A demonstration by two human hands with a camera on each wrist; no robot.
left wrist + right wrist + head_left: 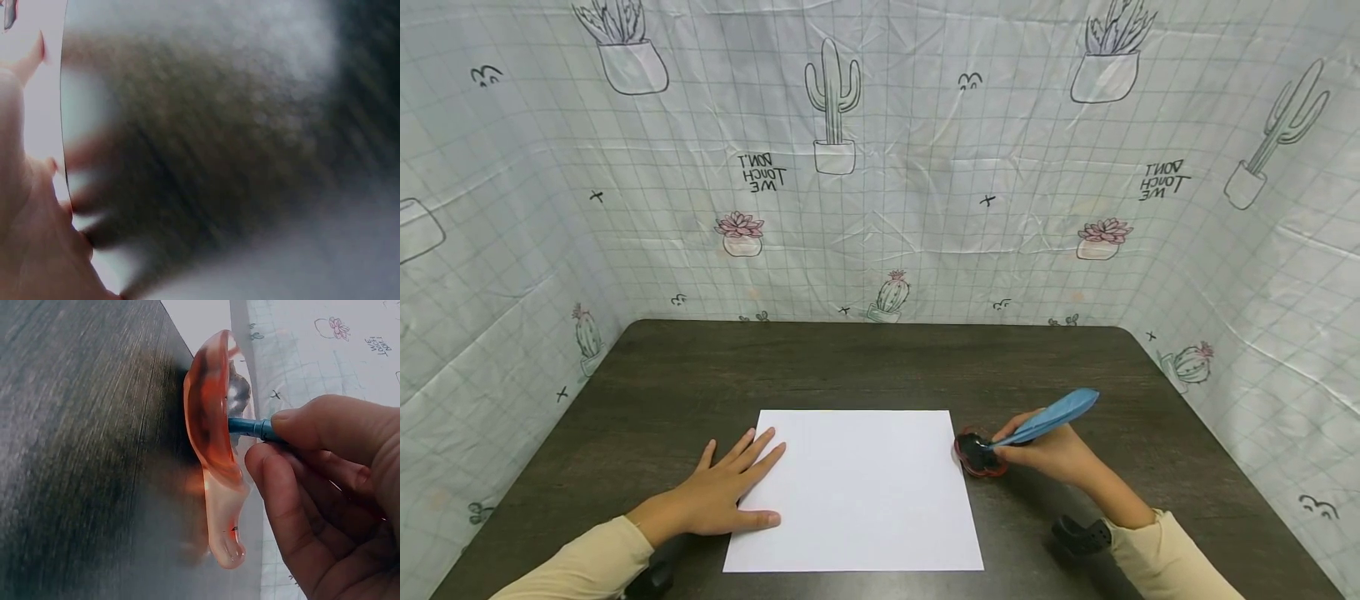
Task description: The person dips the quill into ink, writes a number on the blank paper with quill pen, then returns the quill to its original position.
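White paper lay square on the dark table in the head view; my left hand rested flat, fingers spread, on its left edge, likely to pin it. My right hand pinched a blue feather pen, tip down in a small red dish just beside the sheet's right edge.

The left wrist view was mostly blur, fingers flat.

The right wrist view showed fingers clamped round the pen's shaft, its tip inside the translucent dish, presumably loading ink.

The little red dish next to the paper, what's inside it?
The red dish holds something dark, likely ink. The tip of the blue feather pen, gripped by the right hand, dips into it. The pen's point is hidden in the dark pool.
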